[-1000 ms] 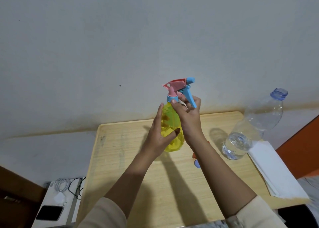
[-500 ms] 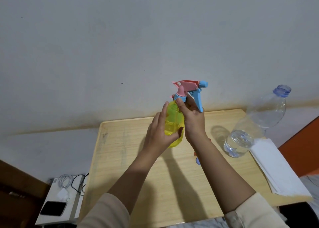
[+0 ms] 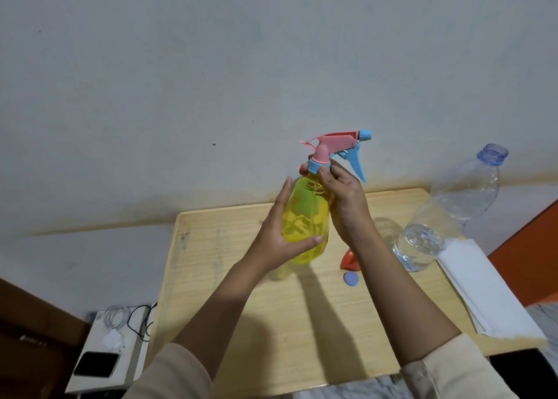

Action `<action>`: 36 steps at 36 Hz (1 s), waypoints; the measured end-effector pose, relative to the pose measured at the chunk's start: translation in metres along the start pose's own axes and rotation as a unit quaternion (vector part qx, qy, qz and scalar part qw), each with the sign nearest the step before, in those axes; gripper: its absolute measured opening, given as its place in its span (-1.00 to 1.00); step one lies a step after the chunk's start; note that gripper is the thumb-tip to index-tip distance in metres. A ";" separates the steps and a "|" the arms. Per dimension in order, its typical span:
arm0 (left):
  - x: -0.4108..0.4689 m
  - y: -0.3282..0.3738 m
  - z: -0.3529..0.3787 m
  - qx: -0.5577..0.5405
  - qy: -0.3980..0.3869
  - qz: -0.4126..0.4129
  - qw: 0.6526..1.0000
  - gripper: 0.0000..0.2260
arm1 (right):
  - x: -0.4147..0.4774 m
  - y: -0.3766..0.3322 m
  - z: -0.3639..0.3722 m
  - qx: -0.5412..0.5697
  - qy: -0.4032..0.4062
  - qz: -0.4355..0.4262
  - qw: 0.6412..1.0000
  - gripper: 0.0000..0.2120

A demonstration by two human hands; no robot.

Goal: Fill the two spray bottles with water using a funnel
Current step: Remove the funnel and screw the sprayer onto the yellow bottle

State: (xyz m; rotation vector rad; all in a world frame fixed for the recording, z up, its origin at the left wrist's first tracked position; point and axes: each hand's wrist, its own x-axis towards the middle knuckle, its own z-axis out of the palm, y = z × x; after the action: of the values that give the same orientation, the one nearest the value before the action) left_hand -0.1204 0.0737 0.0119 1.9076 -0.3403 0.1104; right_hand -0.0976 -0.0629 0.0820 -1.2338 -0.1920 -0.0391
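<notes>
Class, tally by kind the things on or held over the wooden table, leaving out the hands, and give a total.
Spray bottles: 1, the yellow spray bottle
Water bottles: 1, the clear water bottle
Funnels: 1, the orange funnel, partly hidden
Loose caps: 1, the blue cap
Paper stacks: 1, the white paper stack
Total: 5

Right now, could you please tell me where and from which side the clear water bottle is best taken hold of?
The clear water bottle stands upright, uncapped, with water only at the bottom, and the white paper stack crowds its right; so probably grip round its wide mid-body, coming from its left.
</notes>
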 end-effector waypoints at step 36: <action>-0.113 0.031 0.090 0.052 0.180 -0.148 0.971 -0.14 | -0.070 0.022 -0.028 -0.260 -0.059 -0.027 0.964 -0.83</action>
State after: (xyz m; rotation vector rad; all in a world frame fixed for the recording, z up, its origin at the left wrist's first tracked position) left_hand -0.2446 0.0006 -0.0193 1.9740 0.1989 0.2744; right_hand -0.1597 -0.0867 0.0414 -1.7571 -0.3317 -0.0658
